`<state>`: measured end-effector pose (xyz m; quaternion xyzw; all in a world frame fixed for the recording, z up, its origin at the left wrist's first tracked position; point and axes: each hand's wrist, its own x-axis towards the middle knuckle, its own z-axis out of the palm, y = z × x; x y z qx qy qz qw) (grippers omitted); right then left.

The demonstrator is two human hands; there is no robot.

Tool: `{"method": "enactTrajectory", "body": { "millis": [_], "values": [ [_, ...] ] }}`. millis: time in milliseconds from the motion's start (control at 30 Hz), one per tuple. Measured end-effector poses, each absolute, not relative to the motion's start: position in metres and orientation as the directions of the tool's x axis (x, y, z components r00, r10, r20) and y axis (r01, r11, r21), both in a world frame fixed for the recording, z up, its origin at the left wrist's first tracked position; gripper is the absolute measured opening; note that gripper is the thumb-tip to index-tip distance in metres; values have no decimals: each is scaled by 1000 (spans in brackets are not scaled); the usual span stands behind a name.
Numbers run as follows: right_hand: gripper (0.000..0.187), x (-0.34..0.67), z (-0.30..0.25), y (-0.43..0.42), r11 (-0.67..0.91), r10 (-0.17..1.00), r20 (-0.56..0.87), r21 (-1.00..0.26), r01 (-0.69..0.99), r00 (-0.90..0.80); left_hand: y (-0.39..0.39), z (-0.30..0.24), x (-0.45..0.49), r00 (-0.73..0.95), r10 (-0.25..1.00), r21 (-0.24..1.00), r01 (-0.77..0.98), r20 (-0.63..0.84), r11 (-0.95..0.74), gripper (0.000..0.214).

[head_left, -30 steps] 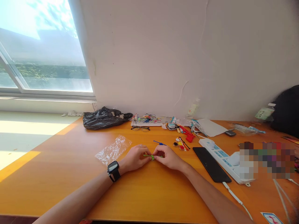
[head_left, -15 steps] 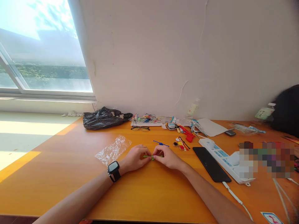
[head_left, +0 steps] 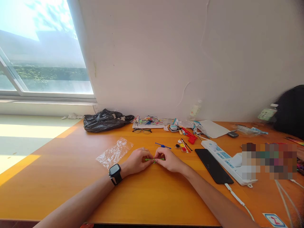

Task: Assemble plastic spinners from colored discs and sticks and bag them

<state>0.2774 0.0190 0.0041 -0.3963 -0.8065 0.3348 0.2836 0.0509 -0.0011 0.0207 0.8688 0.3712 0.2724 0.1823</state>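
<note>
Both of my hands rest on the orange table and pinch a small green plastic piece between their fingertips. My left hand, with a black watch on its wrist and a ring on one finger, grips the piece's left end. My right hand grips its right end. Just beyond my right hand lies a thin blue stick piece. A clear plastic bag lies flat to the left of my left hand.
A black phone on a cable and a white power strip lie to the right. Small coloured parts, a red piece, glasses and a black bag sit near the wall. A dark-haired person is at far right.
My hands have stayed in place with the green piece between them; the fingers shifted only slightly. The view has drifted a little.
</note>
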Motion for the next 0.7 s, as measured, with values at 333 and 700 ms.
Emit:
{"method": "enactTrajectory", "body": {
  "millis": [333, 700],
  "values": [
    [8, 274, -1, 20, 435, 849, 183, -775, 459, -496, -2, 20, 51, 567, 748, 527, 542, 345, -655, 25],
    [21, 284, 3, 5, 483, 858, 305, -753, 446, -413, 1, 13, 50, 554, 749, 546, 525, 363, -653, 18]
  ]
}}
